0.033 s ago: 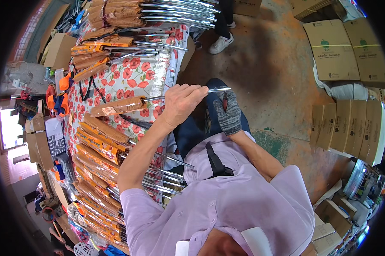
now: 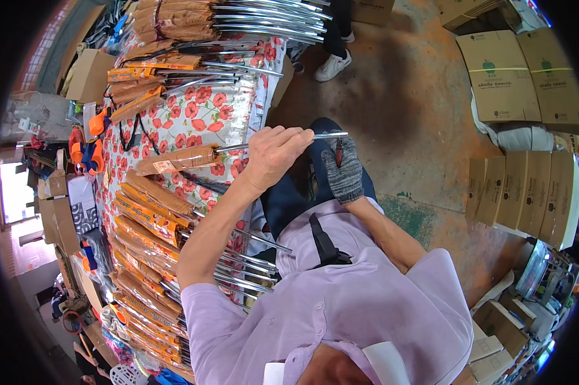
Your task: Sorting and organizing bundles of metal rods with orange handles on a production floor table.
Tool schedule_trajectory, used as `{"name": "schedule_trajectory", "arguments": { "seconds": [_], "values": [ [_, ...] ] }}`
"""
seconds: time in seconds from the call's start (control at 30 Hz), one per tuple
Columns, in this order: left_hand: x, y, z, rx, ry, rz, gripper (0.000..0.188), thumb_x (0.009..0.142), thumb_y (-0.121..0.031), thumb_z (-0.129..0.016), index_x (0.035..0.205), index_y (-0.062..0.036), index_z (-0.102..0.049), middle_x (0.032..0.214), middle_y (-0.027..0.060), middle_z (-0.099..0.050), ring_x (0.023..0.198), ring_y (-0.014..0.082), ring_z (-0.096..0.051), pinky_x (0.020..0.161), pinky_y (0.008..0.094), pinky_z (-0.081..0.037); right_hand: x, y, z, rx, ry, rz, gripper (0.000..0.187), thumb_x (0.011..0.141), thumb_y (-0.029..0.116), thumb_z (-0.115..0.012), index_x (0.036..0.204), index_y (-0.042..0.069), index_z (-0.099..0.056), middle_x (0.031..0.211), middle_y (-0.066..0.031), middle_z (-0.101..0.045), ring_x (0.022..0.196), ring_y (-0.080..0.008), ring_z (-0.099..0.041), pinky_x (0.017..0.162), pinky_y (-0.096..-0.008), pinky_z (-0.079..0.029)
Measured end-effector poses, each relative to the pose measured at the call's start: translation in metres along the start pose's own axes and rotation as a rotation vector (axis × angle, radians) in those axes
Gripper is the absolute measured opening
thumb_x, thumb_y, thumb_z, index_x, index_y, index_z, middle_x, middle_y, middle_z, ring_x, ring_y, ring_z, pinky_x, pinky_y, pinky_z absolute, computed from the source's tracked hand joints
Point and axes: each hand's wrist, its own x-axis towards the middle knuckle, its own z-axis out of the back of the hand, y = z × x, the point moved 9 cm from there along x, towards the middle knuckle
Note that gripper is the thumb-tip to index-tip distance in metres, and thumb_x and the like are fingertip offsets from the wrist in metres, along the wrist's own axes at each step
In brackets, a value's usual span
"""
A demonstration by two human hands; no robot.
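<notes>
My bare left hand [image 2: 275,154] is closed around a shiny metal rod [image 2: 234,148], and the rod's free end pokes out past my fingers over my lap. At its other end is a long brown bundle [image 2: 180,160] in clear plastic, resting on the flower-print table cover [image 2: 200,115]. I cannot make out what kind of article it is. In a grey knitted glove, my right hand [image 2: 344,172] is closed on a small tool with a dark red handle [image 2: 339,154], just below the rod's end at my thigh. The tool's working end is hidden.
Several similar rods with brown bundles and orange labels [image 2: 145,218] lie along the table, with more stacks [image 2: 174,22] at the far end. Cardboard boxes [image 2: 500,74] stand on the right. Another person's white shoe [image 2: 333,66] is on the floor ahead. Orange-handled tools [image 2: 87,157] lie left.
</notes>
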Motion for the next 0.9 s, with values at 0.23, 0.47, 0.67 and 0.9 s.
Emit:
{"name": "schedule_trajectory", "arguments": {
  "seconds": [0.23,0.47,0.67,0.9],
  "values": [
    [-0.002,-0.001,0.001,0.003,0.003,-0.014,0.028,0.077,-0.003,-0.083,0.102,-0.0097,-0.072,0.087,0.0039,-0.074,0.067,0.0217,-0.067,0.057,0.0331,-0.051,-0.001,0.004,0.000,0.021,0.010,-0.015,0.042,0.093,0.016,-0.073,0.130,0.003,-0.060,0.121,-0.0201,-0.065,0.109,-0.0386,-0.065,0.094,-0.0406,-0.052],
    [-0.001,-0.001,0.001,-0.053,0.023,0.001,0.028,0.077,-0.002,-0.083,0.101,-0.0087,-0.072,0.086,0.0046,-0.073,0.066,0.0218,-0.067,0.056,0.0328,-0.052,0.000,0.007,0.003,-0.036,0.038,-0.026,0.040,0.093,0.017,-0.072,0.129,0.004,-0.061,0.119,-0.0200,-0.065,0.107,-0.0394,-0.065,0.093,-0.0416,-0.052],
    [-0.002,-0.001,0.000,-0.059,0.009,-0.011,0.027,0.077,-0.002,-0.083,0.101,-0.0085,-0.072,0.086,0.0049,-0.073,0.066,0.0221,-0.068,0.056,0.0326,-0.052,0.003,0.018,0.011,-0.119,0.085,0.126,0.036,0.092,0.018,-0.072,0.123,0.002,-0.063,0.114,-0.0226,-0.066,0.103,-0.0411,-0.065,0.089,-0.0421,-0.053],
    [-0.005,0.003,0.004,-0.038,-0.001,0.001,0.027,0.078,-0.003,-0.082,0.102,-0.0097,-0.072,0.085,0.0044,-0.072,0.067,0.0236,-0.068,0.057,0.0338,-0.053,0.005,0.017,0.003,-0.127,0.110,0.076,0.031,0.091,0.021,-0.072,0.113,0.001,-0.064,0.107,-0.0236,-0.067,0.096,-0.0425,-0.066,0.083,-0.0465,-0.053]
  ]
}}
